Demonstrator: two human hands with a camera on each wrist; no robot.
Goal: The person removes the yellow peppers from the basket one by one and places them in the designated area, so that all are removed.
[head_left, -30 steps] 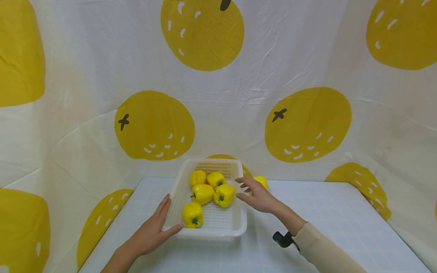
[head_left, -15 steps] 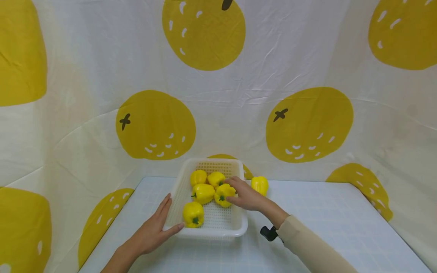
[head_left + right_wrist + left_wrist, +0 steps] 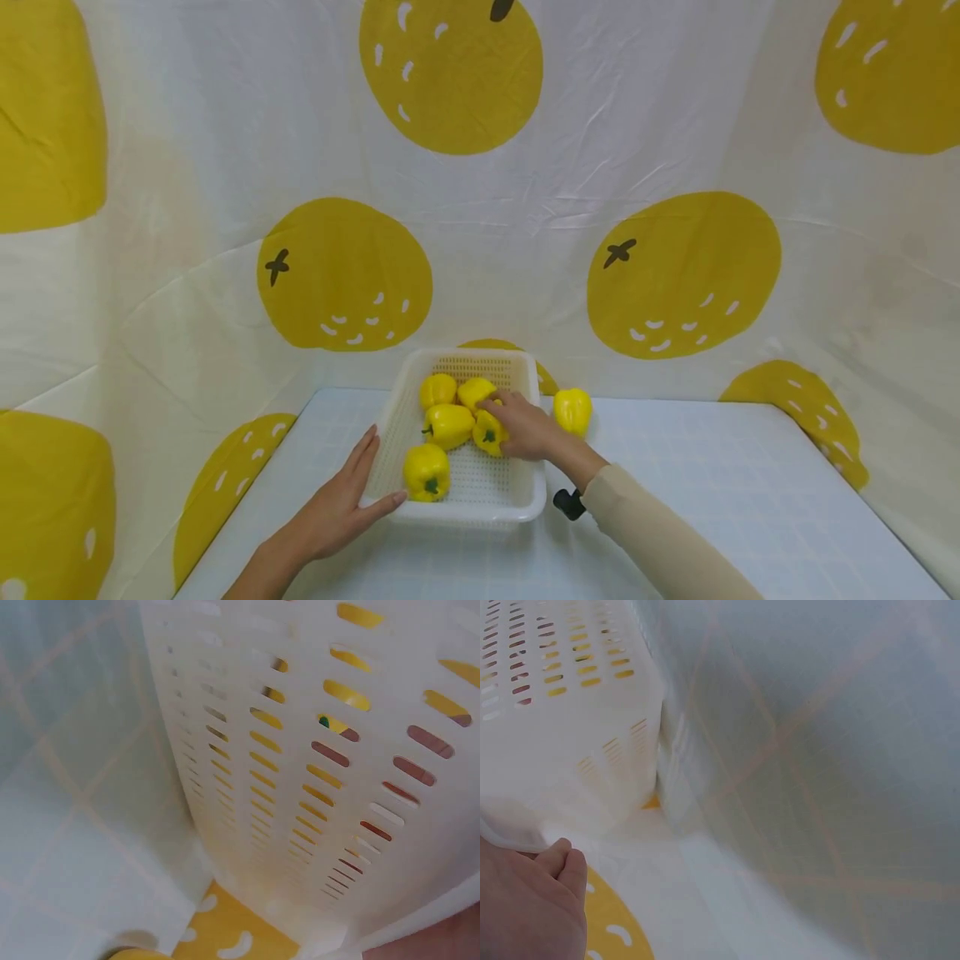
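A white plastic basket (image 3: 491,510) with slotted walls stands on the table, tilted toward the viewer. Several yellow bell peppers lie in it, one of them near the front (image 3: 426,472). My right hand (image 3: 527,429) reaches over the right rim, its fingers and thumb curled round the rightmost bell pepper (image 3: 488,435) and partly covering it. My left hand (image 3: 339,510) rests against the basket's left front corner, fingers straight along the side and thumb on the front rim. In the right wrist view, the basket wall (image 3: 262,825) hides most of that hand.
Outside the basket, beyond my right forearm, another yellow bell pepper (image 3: 573,411) stands on the table (image 3: 720,483), which has a pale blue checked cover. Behind hangs a white curtain (image 3: 510,250) printed with large yellow fruit. A black device (image 3: 570,504) sits at my right wrist.
My right hand has moved left from beside the basket rim to the rightmost bell pepper inside and taken hold of it. The loose bell pepper outside is now uncovered. The left hand stays put.
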